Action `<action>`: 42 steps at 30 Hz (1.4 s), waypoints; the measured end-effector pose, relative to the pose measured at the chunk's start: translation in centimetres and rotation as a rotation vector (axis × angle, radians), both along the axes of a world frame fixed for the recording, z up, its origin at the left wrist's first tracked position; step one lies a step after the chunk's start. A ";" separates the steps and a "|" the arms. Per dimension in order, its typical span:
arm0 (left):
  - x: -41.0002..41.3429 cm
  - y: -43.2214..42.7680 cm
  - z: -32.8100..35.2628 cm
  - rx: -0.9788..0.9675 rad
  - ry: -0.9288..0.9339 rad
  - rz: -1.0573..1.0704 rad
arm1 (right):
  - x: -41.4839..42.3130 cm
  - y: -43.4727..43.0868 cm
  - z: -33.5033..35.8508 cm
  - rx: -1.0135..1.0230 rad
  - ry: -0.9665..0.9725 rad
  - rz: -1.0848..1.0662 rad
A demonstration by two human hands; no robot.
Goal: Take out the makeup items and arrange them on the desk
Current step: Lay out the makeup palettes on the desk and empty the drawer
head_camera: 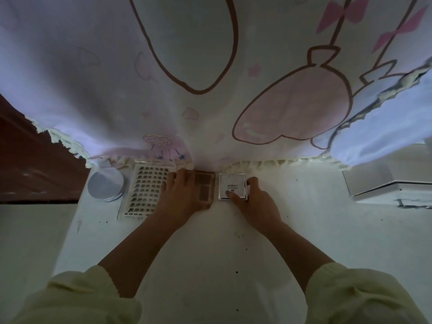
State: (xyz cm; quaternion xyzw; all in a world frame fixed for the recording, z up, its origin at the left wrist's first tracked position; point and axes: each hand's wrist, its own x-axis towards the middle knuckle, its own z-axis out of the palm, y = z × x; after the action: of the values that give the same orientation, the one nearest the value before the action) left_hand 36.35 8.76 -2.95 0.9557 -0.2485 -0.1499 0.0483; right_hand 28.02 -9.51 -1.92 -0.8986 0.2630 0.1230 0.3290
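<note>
Both hands set makeup items side by side at the back of the counter [222,249].

The left hand [184,195] lies over the brown palette [206,187], holding it by its far and near ends; its long axis runs away from the person. Just to the right, barely apart, the right hand [256,203] pinches the square compact [232,183], thumb on top. A lash tray [145,192] and round tin [105,187] already sit to the left, so each item lies directly under its nearer hand.

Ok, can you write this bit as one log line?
left hand: holds brown palette | right hand: pinches square compact | desk: round tin, lash tray at left
</note>
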 end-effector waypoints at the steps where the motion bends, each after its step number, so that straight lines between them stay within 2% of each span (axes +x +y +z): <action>1: -0.2 0.1 0.4 -0.006 -0.019 0.013 | 0.0 -0.1 0.1 -0.029 0.012 0.022; 4: -0.7 0.8 0.6 -0.031 -0.167 -0.074 | -0.1 -0.6 0.1 -0.034 0.007 0.047; 8: -0.9 1.8 -0.7 0.081 -0.114 -0.110 | -0.3 -0.7 -0.3 -0.050 0.027 0.167; 16: -1.3 1.6 -0.1 0.079 -0.105 -0.070 | -0.7 -1.1 -0.2 -0.208 0.088 0.295; 19: -1.5 1.4 0.7 0.120 -0.050 -0.090 | -0.9 -1.4 -0.2 -0.223 0.090 0.292; 21: -1.9 1.4 1.1 0.073 -0.029 -0.058 | -0.8 -1.3 0.0 -0.192 0.091 0.289; 26: -5.3 0.6 1.2 -0.328 -0.146 -0.019 | -3.6 -1.1 1.0 -0.162 -0.076 0.225; 37: -22.3 -7.2 2.9 -0.446 -0.115 0.029 | -20.5 -6.3 1.5 -0.115 -0.231 0.132; 42: -32.0 -11.8 1.7 -0.529 -0.057 0.047 | -29.9 -10.2 0.4 -0.137 -0.239 0.187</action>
State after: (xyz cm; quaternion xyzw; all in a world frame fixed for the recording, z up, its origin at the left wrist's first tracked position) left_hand 4.35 -3.00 -1.29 0.9192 -0.2582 -0.0515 0.2928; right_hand -1.88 -19.67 -1.54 -0.9478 0.1449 0.0270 0.2828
